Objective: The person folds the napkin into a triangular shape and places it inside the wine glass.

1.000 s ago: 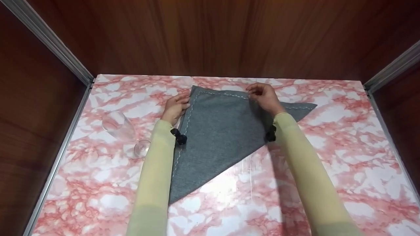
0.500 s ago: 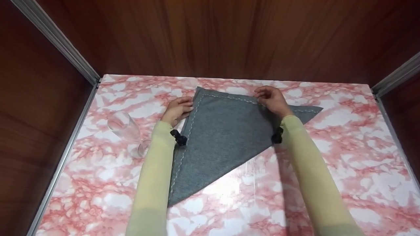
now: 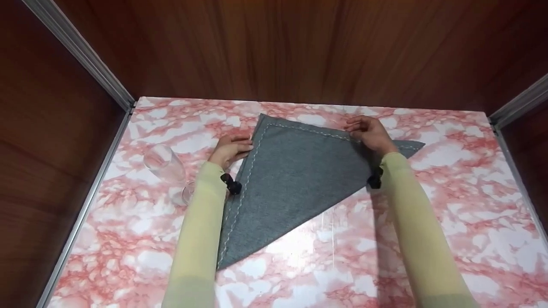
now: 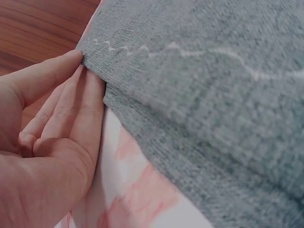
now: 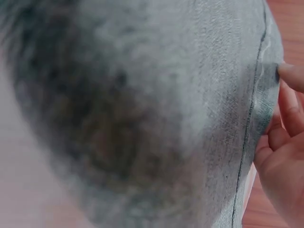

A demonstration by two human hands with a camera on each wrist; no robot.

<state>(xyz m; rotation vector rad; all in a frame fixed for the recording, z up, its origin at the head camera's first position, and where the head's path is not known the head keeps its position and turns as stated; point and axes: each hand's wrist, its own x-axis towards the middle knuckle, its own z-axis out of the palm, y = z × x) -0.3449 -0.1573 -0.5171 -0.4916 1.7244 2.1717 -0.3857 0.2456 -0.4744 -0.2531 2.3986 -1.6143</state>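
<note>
Mid-frame, left hand [image 3: 230, 150] and right hand [image 3: 371, 134] pinch edges of grey white-stitched cloth [image 3: 295, 173], folded triangular, edge alignment apparently unfinished.

Yellow sleeves [image 3: 193, 235]; wrist cameras [image 3: 231, 185] (black)

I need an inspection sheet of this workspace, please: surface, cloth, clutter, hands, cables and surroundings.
Surface: red-and-white marbled tabletop, with a bright reflection.
Job's things: grey cloth, roughly triangular, white stitching along left and far edges.
Clutter: clear glass left of the cloth, base partly behind the left sleeve.
Hands: left hand pinches the cloth's left edge; right hand pinches its far edge.
Cables: nothing seen.
Surroundings: dark wooden panels, metal trim at corners.
</note>
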